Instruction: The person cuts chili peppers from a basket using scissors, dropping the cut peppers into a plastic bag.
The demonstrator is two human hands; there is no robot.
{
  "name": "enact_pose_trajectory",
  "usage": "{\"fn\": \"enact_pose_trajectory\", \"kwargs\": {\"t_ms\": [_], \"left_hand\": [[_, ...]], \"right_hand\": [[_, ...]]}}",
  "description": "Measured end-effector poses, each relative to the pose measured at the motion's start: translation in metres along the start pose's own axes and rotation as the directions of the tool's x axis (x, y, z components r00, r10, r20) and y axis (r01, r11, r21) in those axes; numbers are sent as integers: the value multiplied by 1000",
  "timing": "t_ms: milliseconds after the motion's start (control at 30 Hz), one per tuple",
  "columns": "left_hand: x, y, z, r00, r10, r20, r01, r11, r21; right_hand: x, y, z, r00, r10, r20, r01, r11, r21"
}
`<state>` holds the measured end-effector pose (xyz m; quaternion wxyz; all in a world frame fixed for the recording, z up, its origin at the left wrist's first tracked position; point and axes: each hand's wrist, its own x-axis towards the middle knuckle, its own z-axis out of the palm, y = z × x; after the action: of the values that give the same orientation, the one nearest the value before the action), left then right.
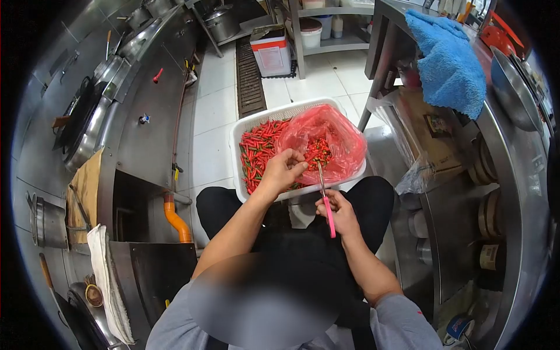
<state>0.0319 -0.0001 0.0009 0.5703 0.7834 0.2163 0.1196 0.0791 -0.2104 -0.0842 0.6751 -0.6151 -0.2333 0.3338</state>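
Observation:
My right hand [339, 213] grips pink-handled scissors [330, 217], their metal blades pointing away from me over a red plastic bag [352, 143]. My left hand [284, 172] is closed in a pinch beside the bag's mouth, over the whole chilies; what sits between its fingertips is too small to make out. Inside the bag lie cut red chili pieces [318, 150]. Whole red chilies [256, 149], some with green stems, fill the left part of a white plastic basket [237, 135]. The bag rests in the basket's right part.
The basket stands in front of my knees, above the white tiled floor [213, 116]. Steel stoves with pans line the left side. At right, a steel counter carries a blue towel [446, 64]; a cardboard box [434, 140] sits below. A floor drain [251, 81] runs beyond the basket.

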Motion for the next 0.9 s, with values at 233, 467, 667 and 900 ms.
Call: {"fn": "enact_pose_trajectory", "kwargs": {"t_ms": [233,467,667,900], "left_hand": [[-9,-6,2,996,-59,72,49,991,125],[-7,-17,-2,994,-111,13,108,986,126],[-3,-45,0,993,-93,-66,105,970,221],[-4,-44,13,997,16,-69,-8,993,114]], "right_hand": [[25,-22,8,997,60,-37,-57,994,94],[27,-23,7,983,182,4,-182,983,-14],[12,-22,6,957,290,-5,-290,957,-18],[19,-3,11,980,200,8,-200,979,39]]}}
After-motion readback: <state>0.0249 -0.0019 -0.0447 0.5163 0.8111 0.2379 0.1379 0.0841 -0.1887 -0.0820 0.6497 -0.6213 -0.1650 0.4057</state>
